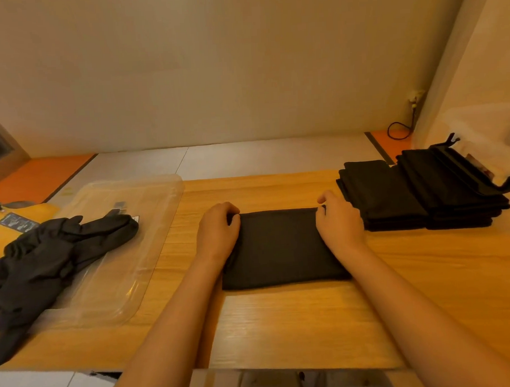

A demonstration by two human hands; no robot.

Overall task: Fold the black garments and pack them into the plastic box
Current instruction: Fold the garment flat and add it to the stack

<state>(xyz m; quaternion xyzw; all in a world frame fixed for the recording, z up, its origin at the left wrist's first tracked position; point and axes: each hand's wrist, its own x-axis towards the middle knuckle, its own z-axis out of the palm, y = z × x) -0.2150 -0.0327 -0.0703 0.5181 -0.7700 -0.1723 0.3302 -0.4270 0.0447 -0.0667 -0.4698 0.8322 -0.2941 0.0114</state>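
A folded black garment [279,248] lies flat on the wooden table [283,323] in front of me. My left hand [217,230] pinches its far left corner, fingers curled over the edge. My right hand [338,222] pinches the far right corner the same way. A clear plastic lid or tray [138,227] lies at the left, with a heap of unfolded black garments [46,261] spilling over it. At the right stands a stack of folded black garments [394,199], partly resting on a black-rimmed plastic box [478,172].
A yellow device [12,221] sits at the far left behind the heap. A black cable [400,128] hangs from a wall socket at the back right. The table's front edge runs just below my forearms.
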